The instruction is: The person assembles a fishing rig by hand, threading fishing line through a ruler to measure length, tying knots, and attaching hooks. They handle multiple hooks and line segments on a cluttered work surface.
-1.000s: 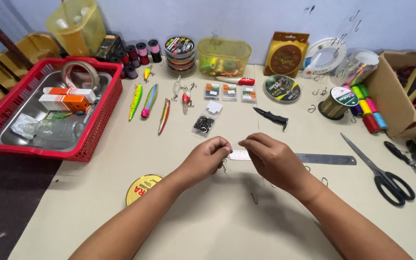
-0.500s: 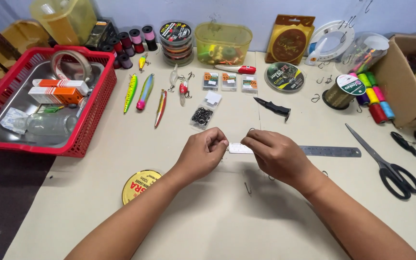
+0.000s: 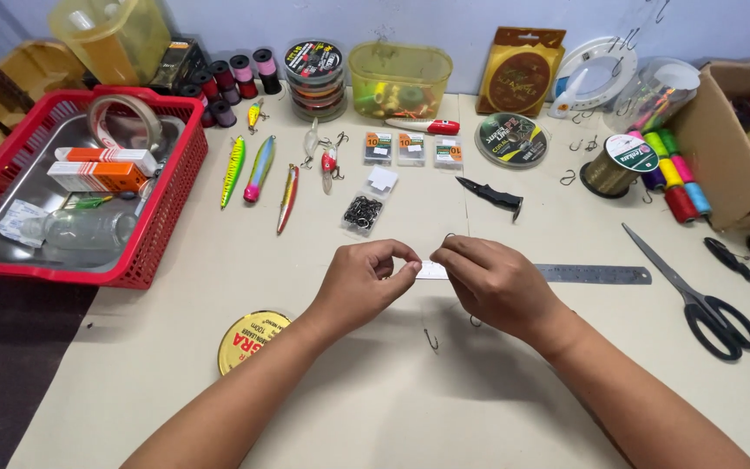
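Observation:
My left hand [image 3: 365, 282] and my right hand [image 3: 494, 280] meet at the middle of the table, fingertips pinched and almost touching. They hold a very thin fishing line that is barely visible. A small metal hook [image 3: 430, 340] lies or hangs just below the gap between the hands. Another hook [image 3: 476, 321] shows under my right palm, and a wire loop [image 3: 450, 236] peeks above my right fingers. A steel ruler [image 3: 594, 274] lies flat behind the hands, its left end hidden by them.
A red basket [image 3: 163, 227] with a metal tray, boxes and tape sits at the left. Fishing lures [image 3: 259, 168], a bag of hooks [image 3: 363, 211], a black knife [image 3: 494, 196], line spools [image 3: 512, 138], thread spools [image 3: 675, 186], scissors [image 3: 703, 298], a cardboard box [image 3: 724, 148] and a yellow tin [image 3: 252, 340] surround the hands.
Both hands stay pinched together over the ruler's left end, with only small finger movements. The camera has shifted slightly, so the table sits a little differently in view.

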